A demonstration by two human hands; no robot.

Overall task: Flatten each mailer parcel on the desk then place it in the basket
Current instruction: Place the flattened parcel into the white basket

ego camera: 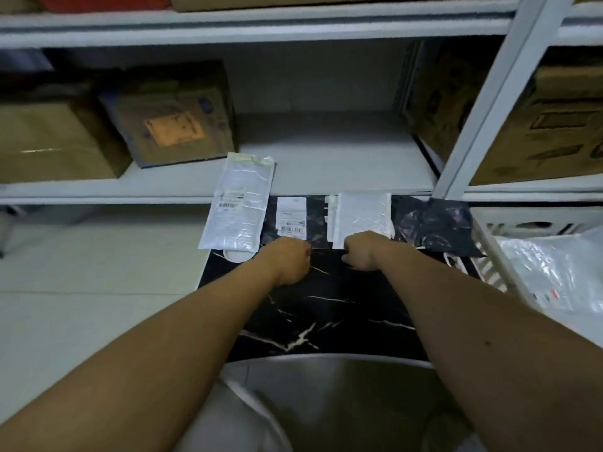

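On the black marble desk [326, 308] lie several mailers. A black mailer [316, 220] with a white label lies in the middle at the far edge. My left hand [287, 259] and my right hand [360, 251] are both curled at its near edge and grip it. A small white mailer [362, 213] lies on its right part, touching my right hand. A long white bubble mailer [236, 203] lies to the left, overhanging the desk. A crumpled black mailer [437, 223] lies at the right. The white slatted basket [489, 272] stands to the right of the desk.
A clear plastic parcel [548, 272] lies in the basket. White metal shelves [326, 164] stand behind the desk with cardboard boxes [173, 122] at left and right. A shelf post [483, 125] rises at the right. Pale floor tiles are at the left.
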